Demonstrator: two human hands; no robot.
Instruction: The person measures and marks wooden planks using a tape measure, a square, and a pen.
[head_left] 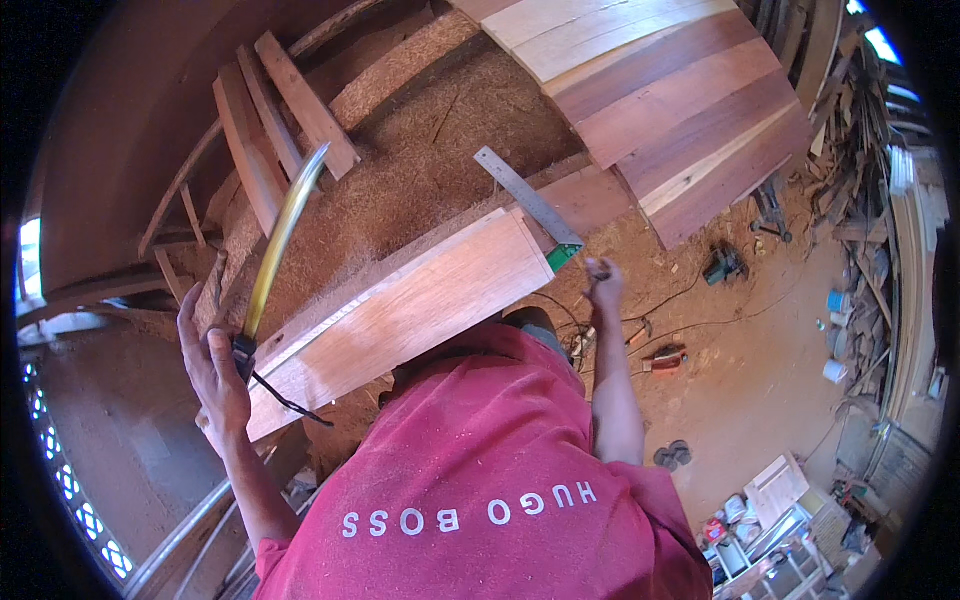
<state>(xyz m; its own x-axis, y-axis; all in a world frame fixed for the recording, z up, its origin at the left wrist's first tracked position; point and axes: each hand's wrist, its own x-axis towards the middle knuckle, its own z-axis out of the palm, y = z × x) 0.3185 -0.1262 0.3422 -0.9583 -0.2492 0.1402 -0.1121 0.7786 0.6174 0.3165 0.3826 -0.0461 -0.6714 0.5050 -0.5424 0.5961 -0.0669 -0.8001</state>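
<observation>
My left hand (pixel 213 375) is beside the left end of a pale reddish wooden board (pixel 420 312), fingers stretched up and apart. Against its thumb side sits a black tape measure (pixel 243 352); the yellow blade (pixel 280 235) sticks up in a curve, and a black strap (pixel 290 402) trails over the board. A try square (pixel 530 198) with a steel blade and green stock lies at the board's right end. Just right of the square, my right hand (pixel 605 285) is closed around something small and dark that I cannot make out.
A panel of joined light and dark planks (pixel 680 110) stands at the far right. Loose timbers (pixel 300 105) lie at the far left amid sawdust. On the floor to the right are a dark green power tool (pixel 724 264), an orange tool (pixel 665 359), cords and stacked offcuts (pixel 855 130).
</observation>
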